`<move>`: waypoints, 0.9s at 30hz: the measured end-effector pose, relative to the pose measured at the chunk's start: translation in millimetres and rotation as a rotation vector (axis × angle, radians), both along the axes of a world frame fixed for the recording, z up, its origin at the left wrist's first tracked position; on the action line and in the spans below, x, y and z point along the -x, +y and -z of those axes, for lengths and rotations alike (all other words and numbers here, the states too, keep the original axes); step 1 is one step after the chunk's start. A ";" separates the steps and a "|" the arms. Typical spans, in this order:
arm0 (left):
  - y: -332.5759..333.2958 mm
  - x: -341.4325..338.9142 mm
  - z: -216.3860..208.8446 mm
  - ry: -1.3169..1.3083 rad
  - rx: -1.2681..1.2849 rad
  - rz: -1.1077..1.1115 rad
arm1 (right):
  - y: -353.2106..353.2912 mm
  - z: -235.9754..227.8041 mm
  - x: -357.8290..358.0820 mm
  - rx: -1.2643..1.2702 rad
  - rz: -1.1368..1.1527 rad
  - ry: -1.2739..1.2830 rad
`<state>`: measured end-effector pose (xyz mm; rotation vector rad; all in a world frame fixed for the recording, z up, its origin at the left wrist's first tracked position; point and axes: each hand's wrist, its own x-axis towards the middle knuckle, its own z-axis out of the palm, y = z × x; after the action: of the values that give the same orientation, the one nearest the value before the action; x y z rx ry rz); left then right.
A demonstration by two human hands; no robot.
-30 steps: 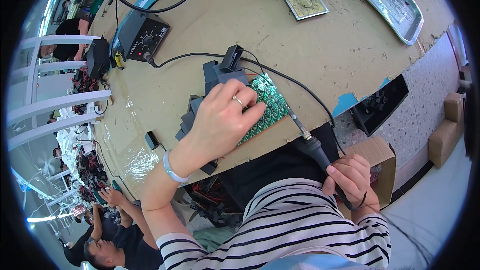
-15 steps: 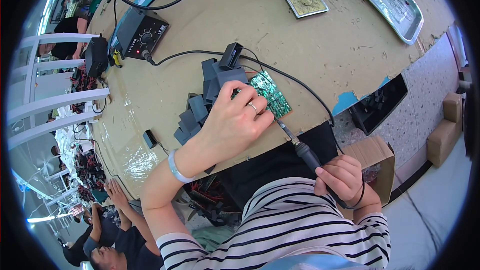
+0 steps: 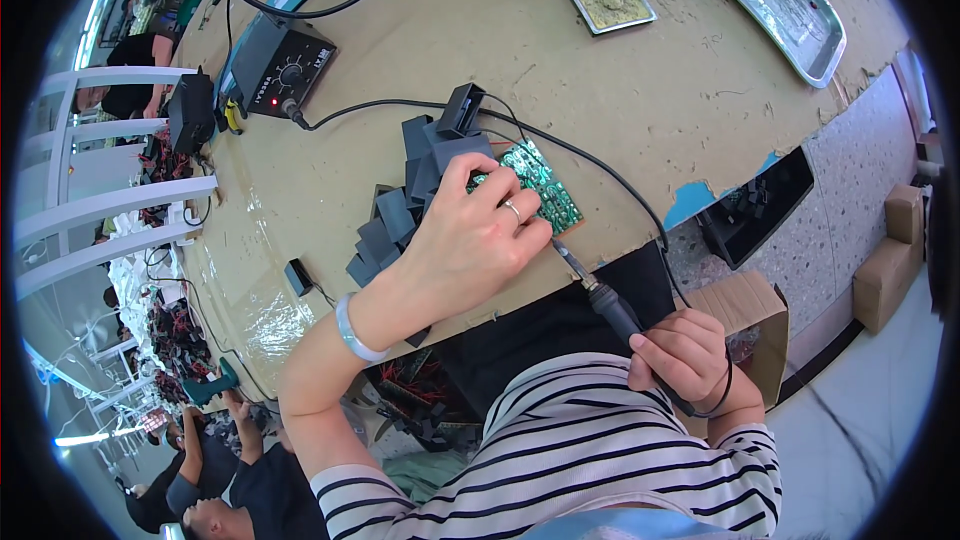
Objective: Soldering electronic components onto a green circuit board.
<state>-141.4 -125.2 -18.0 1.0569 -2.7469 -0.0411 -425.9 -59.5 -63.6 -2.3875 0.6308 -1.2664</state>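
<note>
My right hand (image 3: 685,355) is wrapped round the dark handle of a soldering iron (image 3: 618,312). The iron's tip points up and left, close to the lower edge of a green circuit board (image 3: 558,202). Over the board's left part lies my left hand (image 3: 480,230), its fingers bent and closed. What its fingertips pinch is hidden beneath the hand. Beside that hand sits a heap of small dark plastic cases (image 3: 395,215). One open black case (image 3: 462,112) stands on top, a thin wire running from it toward the board.
A soldering station (image 3: 285,68) stands at the far left, its cable crossing the table. At the back are a yellowish tip-cleaning tray (image 3: 610,2) and a metal tray (image 3: 790,15). A black bin (image 3: 765,205) and cardboard box (image 3: 745,315) sit beyond the table's edge. Co-workers (image 3: 255,480) are at left.
My left hand has shifted very slightly over the board; the soldering iron stays almost still. At lower left a co-worker's hand now holds up a green tool.
</note>
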 end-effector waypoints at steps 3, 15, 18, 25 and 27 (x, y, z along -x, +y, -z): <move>0.2 1.9 -1.4 -0.022 -0.003 0.006 | -0.6 -1.5 1.6 -0.021 0.002 0.002; 5.2 4.5 -2.3 -0.084 -0.031 -0.006 | 3.9 -4.4 17.6 -0.114 0.071 0.006; 1.7 6.7 -3.7 -0.058 -0.034 -0.004 | 4.0 -10.6 18.9 -0.114 0.079 0.020; 12.0 -1.3 -4.0 0.016 -0.047 -0.116 | 7.0 -8.3 19.6 -0.116 0.096 -0.018; 22.4 -5.2 -17.1 0.059 -0.033 -0.195 | 7.2 -7.4 20.5 -0.108 0.112 -0.016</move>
<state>-136.3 -102.8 -0.9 1.3053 -2.5870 -0.0879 -446.4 -52.3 -56.2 -2.2808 0.8168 -1.2613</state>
